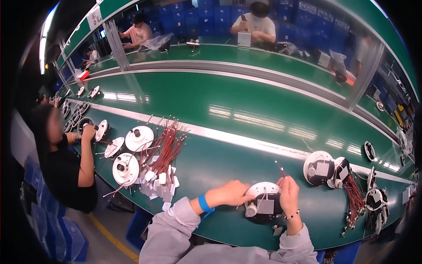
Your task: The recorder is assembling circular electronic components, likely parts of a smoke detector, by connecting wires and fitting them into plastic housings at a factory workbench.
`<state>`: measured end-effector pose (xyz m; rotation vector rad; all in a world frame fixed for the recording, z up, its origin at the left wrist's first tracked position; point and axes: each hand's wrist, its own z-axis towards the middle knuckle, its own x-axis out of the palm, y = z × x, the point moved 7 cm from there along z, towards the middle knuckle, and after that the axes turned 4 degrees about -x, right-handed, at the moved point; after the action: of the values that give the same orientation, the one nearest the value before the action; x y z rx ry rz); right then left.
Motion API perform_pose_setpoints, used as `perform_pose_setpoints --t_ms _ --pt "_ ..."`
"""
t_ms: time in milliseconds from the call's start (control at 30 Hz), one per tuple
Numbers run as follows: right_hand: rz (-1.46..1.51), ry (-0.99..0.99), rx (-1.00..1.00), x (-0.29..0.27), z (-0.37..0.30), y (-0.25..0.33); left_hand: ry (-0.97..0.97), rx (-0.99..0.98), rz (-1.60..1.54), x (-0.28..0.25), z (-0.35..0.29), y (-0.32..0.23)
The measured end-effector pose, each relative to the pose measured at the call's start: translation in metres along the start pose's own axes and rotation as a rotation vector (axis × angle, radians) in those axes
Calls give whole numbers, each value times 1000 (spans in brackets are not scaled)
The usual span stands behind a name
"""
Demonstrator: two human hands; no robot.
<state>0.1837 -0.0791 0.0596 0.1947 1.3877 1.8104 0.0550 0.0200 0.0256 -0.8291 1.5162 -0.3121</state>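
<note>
A round white-and-black device point(265, 206) lies on the green worktable in front of me. It bears a grey square plate and a small round white part. My left hand point(233, 192), above a blue wristband, has its fingers curled at the device's left rim and seems to grip it. At the right rim, my right hand point(289, 192) pinches a thin dark-red cable point(277, 164) whose white connector end sticks up past the fingertips. A small tag-like piece point(278, 230) hangs below the device, near my right wrist.
Left of me lies a heap of dark-red cables point(169, 147) with white tags, beside white discs point(140, 138). More devices point(318, 168) and a cable bundle point(353, 198) lie to the right. A co-worker point(61, 154) sits at the left. Beyond a metal rail point(211, 135) runs a green belt point(198, 99).
</note>
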Motion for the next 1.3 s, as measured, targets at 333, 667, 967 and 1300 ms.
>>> perform_pose_setpoints --t_ms 333,667,967,1300 --pt "166 60 -88 -1 -6 -13 -215 367 -534 -7 15 -35" --pt "239 84 -24 -3 0 -25 -258 213 -184 -6 3 -20" --pt "344 150 32 3 2 -37 -128 260 -433 -4 6 -13" --pt "299 95 78 -7 2 -53 5 147 -906 26 20 7"
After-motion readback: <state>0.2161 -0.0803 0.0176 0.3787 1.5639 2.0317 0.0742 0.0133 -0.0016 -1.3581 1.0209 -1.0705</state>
